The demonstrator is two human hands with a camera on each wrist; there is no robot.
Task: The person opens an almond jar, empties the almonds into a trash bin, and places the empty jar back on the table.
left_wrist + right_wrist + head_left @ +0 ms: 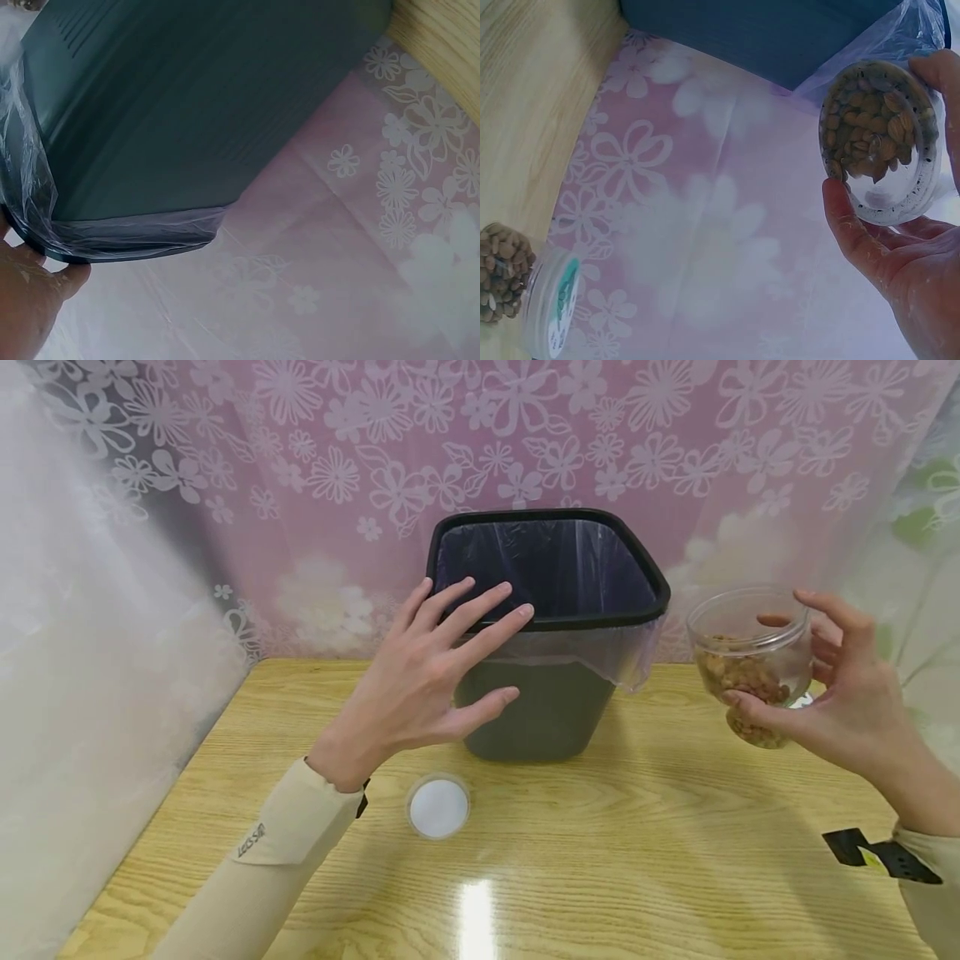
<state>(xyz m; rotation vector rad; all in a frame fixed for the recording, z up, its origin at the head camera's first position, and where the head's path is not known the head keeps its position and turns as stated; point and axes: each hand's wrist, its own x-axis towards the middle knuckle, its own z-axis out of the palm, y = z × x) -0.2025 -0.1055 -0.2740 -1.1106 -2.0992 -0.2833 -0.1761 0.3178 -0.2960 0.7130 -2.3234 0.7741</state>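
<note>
My right hand [855, 693] grips a clear round jar [798, 662], raised beside the bin and tilted. Brown nuts that look like almonds [870, 131] lie inside it, seen through its base in the right wrist view. A dark trash bin [532, 710] with a black rim and a clear plastic liner [637, 664] stands upright on the table. Fingers spread, my left hand [420, 681] is at the bin's near left rim; in the left wrist view its fingertips [71, 279] appear at the rim. Whether they press on it, I cannot tell.
A round white lid [438, 808] lies on the wooden table [600, 860] in front of the bin. Behind the held jar, another nut-filled jar [504, 274] with a green-and-white lid [562, 307] stands on the table. A pink floral curtain [337, 527] hangs close behind the bin.
</note>
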